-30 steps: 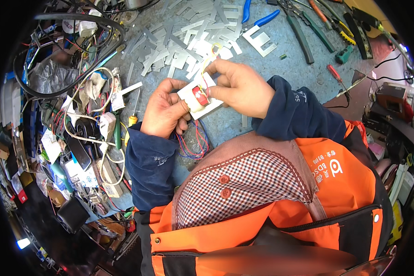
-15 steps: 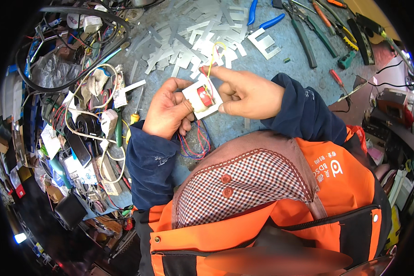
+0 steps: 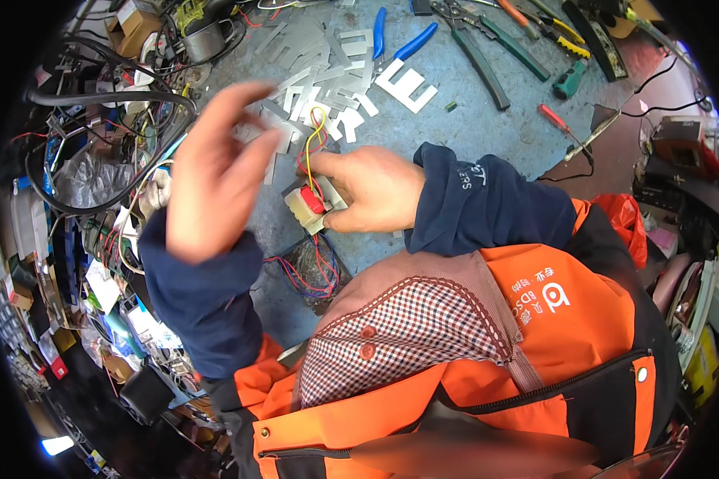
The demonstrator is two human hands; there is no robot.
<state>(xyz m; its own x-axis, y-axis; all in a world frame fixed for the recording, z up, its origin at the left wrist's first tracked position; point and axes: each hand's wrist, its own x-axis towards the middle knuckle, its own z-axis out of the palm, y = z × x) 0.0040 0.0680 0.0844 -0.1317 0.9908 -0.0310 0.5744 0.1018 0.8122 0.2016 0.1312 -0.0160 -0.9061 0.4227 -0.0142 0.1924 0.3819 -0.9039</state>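
Observation:
My right hand [image 3: 371, 191] is closed around a small transformer [image 3: 302, 214] with a pale coil former, red tape on its winding and metal plates at its side. A yellow and red lead [image 3: 310, 148] loops up from it; thin red and blue wires [image 3: 305, 281] hang out on the near side. My left hand [image 3: 216, 172], blurred by motion, is raised to the left of the transformer, apart from it. Its thumb and fingers are spread, with nothing visible between them. Beyond the hands lies a heap of flat metal laminations [image 3: 327, 84], with an E-shaped lamination [image 3: 407, 85] beside it.
Blue-handled pliers [image 3: 399, 49] lie beyond the E-shaped piece. Green-handled cutters [image 3: 481, 68], a red screwdriver [image 3: 554, 118] and other tools are at the far right. Tangled cables [image 3: 112, 120], a metal mug [image 3: 205, 40] and clutter crowd the left side.
My left hand has let go of the transformer and lifted up and to the left. The transformer, now in my right hand alone, has tilted, and its metal plates show.

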